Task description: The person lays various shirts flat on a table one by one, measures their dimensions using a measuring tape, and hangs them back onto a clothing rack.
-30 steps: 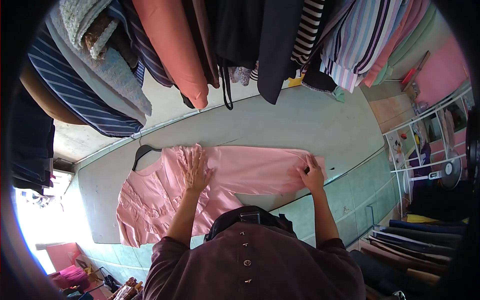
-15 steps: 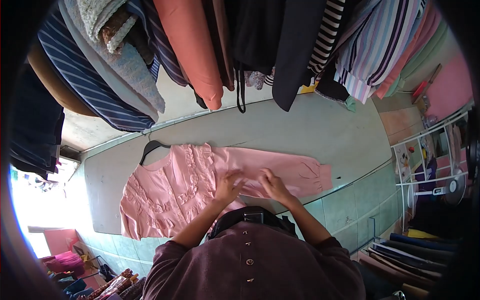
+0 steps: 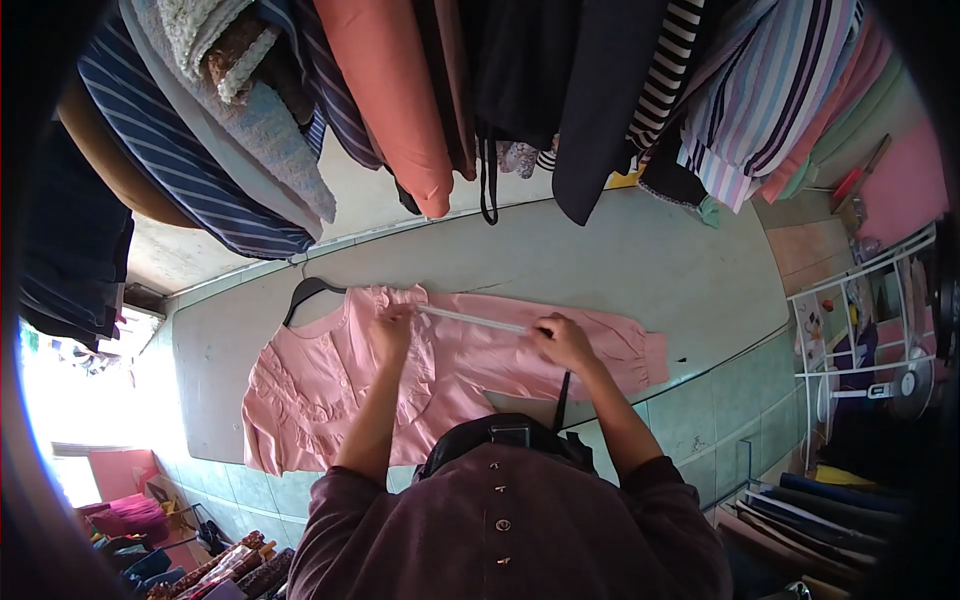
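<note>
A pink blouse (image 3: 330, 390) is laid flat on the grey table (image 3: 620, 250) in the middle of the frame, with its collar on a black hanger (image 3: 305, 293) at the left and one long sleeve stretched toward the right. A white measuring tape (image 3: 470, 319) is held taut along the upper edge of this sleeve. One end of the tape is pinched by the left hand (image 3: 393, 328) at the shoulder ruffle, with the fingers closed together on it. The other part is pressed by the right hand (image 3: 563, 340) near the middle of the sleeve, the fingers also closed on the tape. A dark strip (image 3: 563, 400), perhaps the rest of the tape, is seen hanging below the right hand. Many hanging clothes (image 3: 500, 90) are seen across the top of the frame. A white fan (image 3: 905, 375) is placed at the right edge.
</note>
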The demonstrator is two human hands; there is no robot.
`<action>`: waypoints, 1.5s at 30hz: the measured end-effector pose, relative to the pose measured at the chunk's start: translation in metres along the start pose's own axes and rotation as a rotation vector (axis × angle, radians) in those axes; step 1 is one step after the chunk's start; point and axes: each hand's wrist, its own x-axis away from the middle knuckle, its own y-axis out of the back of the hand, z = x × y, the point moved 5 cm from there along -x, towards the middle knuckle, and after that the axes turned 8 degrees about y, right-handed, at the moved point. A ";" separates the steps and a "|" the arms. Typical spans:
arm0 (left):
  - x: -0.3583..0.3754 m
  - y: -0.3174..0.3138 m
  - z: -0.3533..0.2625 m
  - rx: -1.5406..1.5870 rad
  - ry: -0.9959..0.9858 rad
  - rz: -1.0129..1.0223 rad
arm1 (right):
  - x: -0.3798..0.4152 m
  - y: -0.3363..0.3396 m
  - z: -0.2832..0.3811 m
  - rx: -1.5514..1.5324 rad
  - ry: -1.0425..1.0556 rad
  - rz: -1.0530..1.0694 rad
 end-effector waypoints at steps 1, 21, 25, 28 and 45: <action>-0.010 0.003 0.003 0.001 0.000 0.002 | 0.002 0.005 -0.012 0.038 -0.014 -0.029; -0.074 0.057 0.020 -0.031 0.109 -0.113 | -0.068 -0.029 0.020 -0.187 -0.018 0.155; -0.084 0.041 0.041 0.155 0.025 0.149 | -0.104 -0.066 0.033 -0.224 0.070 0.228; -0.066 0.042 0.014 0.184 0.127 0.250 | -0.129 -0.098 0.058 -0.211 0.114 0.271; -0.093 0.058 0.048 -0.118 0.169 -0.109 | -0.162 -0.129 0.063 0.145 -0.121 0.371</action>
